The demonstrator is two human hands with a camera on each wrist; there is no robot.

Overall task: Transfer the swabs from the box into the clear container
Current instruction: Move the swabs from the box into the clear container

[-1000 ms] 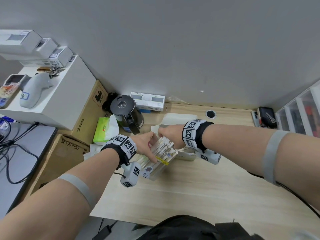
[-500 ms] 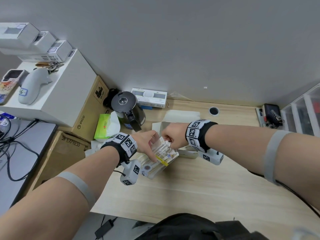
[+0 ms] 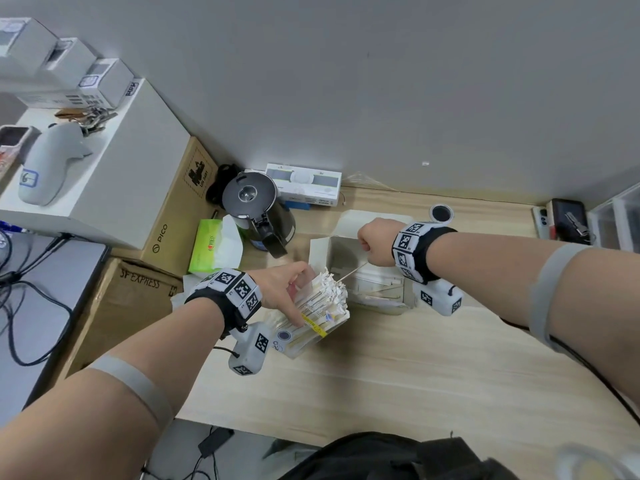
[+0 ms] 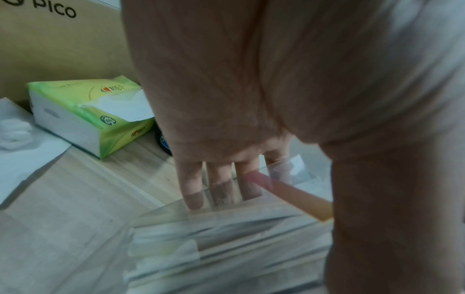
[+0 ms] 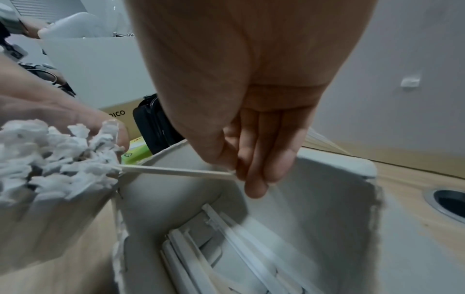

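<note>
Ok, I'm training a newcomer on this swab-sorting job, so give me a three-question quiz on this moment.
1. True or false: the right hand pinches a single swab.
2. What steadies the clear container? A) the kettle B) the left hand C) nothing
3. Fill in: swabs still lie in the white ___.

Key: 1 true; 2 B; 3 box.

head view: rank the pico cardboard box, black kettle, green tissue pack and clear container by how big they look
1. pico cardboard box, clearly the largest.
2. black kettle.
3. clear container and green tissue pack: these look alike, and the left hand hides part of the container, so I will not rank them.
</note>
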